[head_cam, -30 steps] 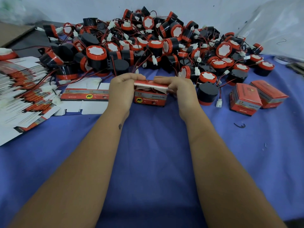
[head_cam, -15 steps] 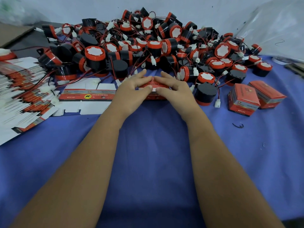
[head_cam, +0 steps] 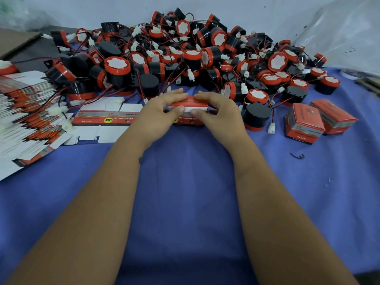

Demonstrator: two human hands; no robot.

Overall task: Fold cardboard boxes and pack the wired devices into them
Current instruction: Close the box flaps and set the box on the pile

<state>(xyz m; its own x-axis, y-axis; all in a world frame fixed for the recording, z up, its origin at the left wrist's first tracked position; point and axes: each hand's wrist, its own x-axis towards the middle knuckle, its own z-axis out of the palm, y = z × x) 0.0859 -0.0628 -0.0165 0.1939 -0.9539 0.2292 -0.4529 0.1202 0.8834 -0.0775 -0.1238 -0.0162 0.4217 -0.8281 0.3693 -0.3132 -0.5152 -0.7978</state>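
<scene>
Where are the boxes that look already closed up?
In the head view, two closed red boxes sit side by side on the blue cloth at the right, beside the pile of devices.

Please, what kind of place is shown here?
Probably a small packing bench, perhaps in a workshop. A big heap of wired devices lies on a blue cloth, a stack of flat unfolded cartons waits at the left, and two finished boxes stand at the right.

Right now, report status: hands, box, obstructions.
Left hand and right hand both grip the red box, thumbs on its white flap. Box on blue cloth. Device pile behind; nothing blocking.
</scene>
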